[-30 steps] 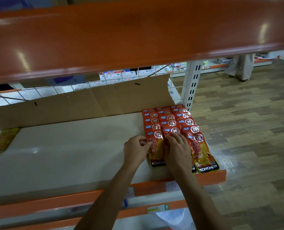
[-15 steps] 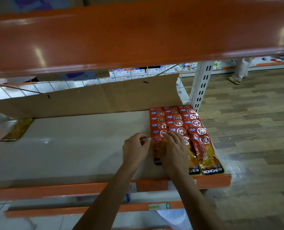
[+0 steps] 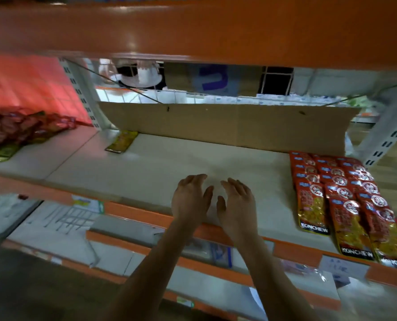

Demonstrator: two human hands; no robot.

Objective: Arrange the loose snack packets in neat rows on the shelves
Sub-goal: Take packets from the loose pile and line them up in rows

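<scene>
Red and yellow snack packets (image 3: 345, 200) lie in three overlapping rows at the right end of the grey shelf (image 3: 160, 167). My left hand (image 3: 189, 199) and my right hand (image 3: 238, 203) hover side by side over the bare middle of the shelf, fingers relaxed and holding nothing, well left of the rows. A single yellow packet (image 3: 122, 141) lies flat near the back left of the shelf. A loose heap of red and green packets (image 3: 19, 129) sits on the neighbouring shelf bay at the far left.
A brown cardboard sheet (image 3: 227, 126) stands along the back of the shelf. An orange shelf beam (image 3: 192, 31) hangs low overhead. White perforated uprights (image 3: 385, 140) flank the bay. An orange front rail (image 3: 146, 216) with price tags edges the shelf; lower shelves sit beneath.
Both hands have let go of the front packets and moved left off the rows. The view has swung left, bringing the heap of loose packets into sight.
</scene>
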